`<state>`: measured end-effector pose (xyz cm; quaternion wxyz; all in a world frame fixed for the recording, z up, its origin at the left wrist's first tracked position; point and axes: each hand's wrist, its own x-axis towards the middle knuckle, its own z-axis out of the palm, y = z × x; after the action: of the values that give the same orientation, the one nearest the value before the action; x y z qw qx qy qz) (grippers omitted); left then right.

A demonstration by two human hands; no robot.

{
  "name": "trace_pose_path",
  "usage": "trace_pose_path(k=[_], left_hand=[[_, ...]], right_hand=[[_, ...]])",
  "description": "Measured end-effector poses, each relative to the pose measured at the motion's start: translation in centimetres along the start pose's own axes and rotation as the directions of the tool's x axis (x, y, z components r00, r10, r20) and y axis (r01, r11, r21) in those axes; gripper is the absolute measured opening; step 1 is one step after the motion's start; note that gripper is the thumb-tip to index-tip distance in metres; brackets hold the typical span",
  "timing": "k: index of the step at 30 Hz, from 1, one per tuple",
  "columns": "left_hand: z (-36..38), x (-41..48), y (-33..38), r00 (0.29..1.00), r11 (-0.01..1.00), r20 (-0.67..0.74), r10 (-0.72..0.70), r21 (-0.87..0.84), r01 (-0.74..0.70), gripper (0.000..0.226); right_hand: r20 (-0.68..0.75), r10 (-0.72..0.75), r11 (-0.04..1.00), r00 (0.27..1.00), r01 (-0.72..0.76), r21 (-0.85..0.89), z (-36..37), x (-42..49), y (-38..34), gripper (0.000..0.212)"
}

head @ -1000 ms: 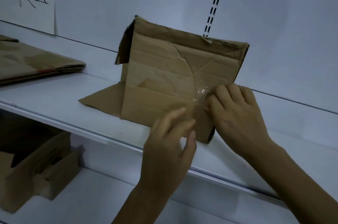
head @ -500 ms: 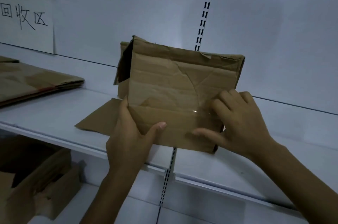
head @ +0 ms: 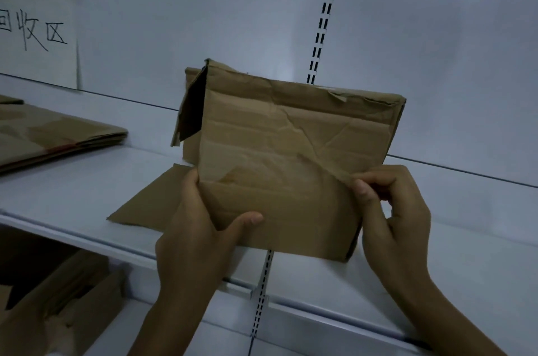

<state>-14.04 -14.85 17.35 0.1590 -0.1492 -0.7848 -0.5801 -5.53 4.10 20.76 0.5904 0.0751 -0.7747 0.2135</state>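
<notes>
far left: a paper sign (head: 37,35) with handwritten characters was fixed to the white back panel (head: 233,6). below it a stack of flattened cardboard (head: 58,137) lay on the shelf (head: 72,187). more cardboard pieces (head: 58,306) sat in shadow on the lower shelf (head: 122,335).

centre left: a loose flap (head: 151,204) lay flat on the shelf, joined to the left end of the box. the left hand (head: 198,242) gripped the cardboard box (head: 291,157) at its lower left corner, with the thumb pressed on the front face and the fingers curled round the left edge.

centre: the box stood upright at the front edge of the shelf, creased, with its left end gaping open and dark. whether its bottom edge rested on the shelf could not be told. a slotted upright (head: 323,21) ran down the panel behind the box.

right: the right hand (head: 398,216) was closed in a pinch, thumb against fingertips, on what appeared to be a strip of tape (head: 329,169). the strip ran diagonally across the front face to the box's right edge. the hand was just beside that edge, and its forearm led off to the lower right.
</notes>
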Motion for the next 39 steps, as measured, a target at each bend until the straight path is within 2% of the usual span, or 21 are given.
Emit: trace_pose_path(k=[2, 4, 6, 7, 9, 13, 14, 17, 18, 19, 21, 22, 24, 26, 28, 34, 39], left_hand=[[0.0, 0.0, 0.0, 1.0, 1.0, 0.0, 0.008, 0.007, -0.008, 0.119], [0.1, 0.2, -0.2, 1.0, 1.0, 0.005, 0.005, 0.02, -0.005, 0.119], [0.2, 0.4, -0.2, 1.0, 1.0, 0.007, 0.006, 0.028, -0.006, 0.118], [0.2, 0.4, -0.1, 1.0, 1.0, 0.006, 0.009, 0.029, -0.01, 0.118], [0.3, 0.3, -0.1, 1.0, 1.0, 0.005, 0.015, 0.017, -0.015, 0.118], [0.4, 0.3, -0.2, 1.0, 1.0, 0.003, 0.024, 0.005, -0.024, 0.116], [0.5, 0.3, -0.2, 1.0, 1.0, 0.0, 0.028, 0.01, -0.028, 0.115], [0.4, 0.6, -0.6, 1.0, 1.0, -0.018, 0.026, 0.003, -0.026, 0.12], [0.3, 0.8, -0.9, 0.999, 0.999, -0.028, 0.037, -0.01, -0.038, 0.122], [0.3, 1.0, -1.1, 0.997, 0.998, -0.037, 0.061, -0.031, -0.062, 0.121], [0.5, 1.3, -1.6, 0.992, 0.991, -0.057, 0.114, -0.066, -0.118, 0.12], [0.5, 1.3, -1.8, 0.989, 0.989, -0.068, 0.133, -0.058, -0.137, 0.119], [0.5, 1.4, -2.0, 0.984, 0.988, -0.096, 0.15, -0.007, -0.151, 0.12], [0.4, 1.4, -1.9, 0.975, 0.985, -0.138, 0.172, 0.028, -0.17, 0.12], [0.4, 1.4, -2.0, 0.96, 0.978, -0.188, 0.206, 0.077, -0.195, 0.116], [0.4, 0.3, -1.9, 0.921, 0.94, -0.23, 0.314, 0.207, -0.269, 0.088], [0.4, 0.5, -2.6, 0.891, 0.908, -0.228, 0.393, 0.247, -0.338, 0.071]], right_hand=[[-0.035, 0.089, 0.993, 0.995, -0.086, 0.078, -0.3, 0.2, -0.2, 0.011], [-0.093, 0.324, 0.918, 0.942, -0.289, 0.27, -0.6, 0.5, -0.1, 0.015], [-0.081, 0.614, 0.701, 0.785, -0.496, 0.513, -0.9, 1.0, 0.0, 0.014], [-0.047, 0.702, 0.603, 0.71, -0.559, 0.568, -1.0, 1.1, 0.2, 0.014], [0.002, 0.781, 0.508, 0.625, -0.637, 0.58, -1.0, 1.2, 0.6, 0.016], [0.06, 0.852, 0.386, 0.52, -0.701, 0.601, -0.6, 1.3, 1.4, 0.013], [0.071, 0.88, 0.333, 0.469, -0.719, 0.61, -0.7, 1.4, 2.0, 0.013], [0.03, 0.98, 0.123, 0.195, -0.723, 0.679, -2.5, 1.8, 4.2, 0.022], [-0.018, 0.991, 0.112, 0.136, -0.721, 0.684, -3.3, 1.9, 4.8, 0.024], [-0.081, 0.988, 0.15, 0.13, -0.731, 0.666, -3.9, 1.9, 5.3, 0.025], [-0.158, 0.963, 0.27, 0.219, -0.759, 0.593, -4.2, 1.8, 5.4, 0.022], [-0.14, 0.953, 0.299, 0.268, -0.767, 0.567, -3.8, 1.7, 5.1, 0.019], [-0.025, 0.948, 0.281, 0.319, -0.794, 0.539, -2.8, 1.3, 4.0, 0.014], [0.07, 0.943, 0.238, 0.326, -0.806, 0.542, -2.2, 1.2, 3.1, 0.019], [0.103, 0.939, 0.218, 0.328, -0.8, 0.56, -2.2, 1.1, 2.9, 0.024], [0.247, 0.908, 0.172, 0.339, -0.837, 0.519, -1.7, 0.4, 3.1, 0.038], [0.292, 0.891, 0.183, 0.347, -0.864, 0.468, -1.1, 0.1, 2.3, 0.024]])
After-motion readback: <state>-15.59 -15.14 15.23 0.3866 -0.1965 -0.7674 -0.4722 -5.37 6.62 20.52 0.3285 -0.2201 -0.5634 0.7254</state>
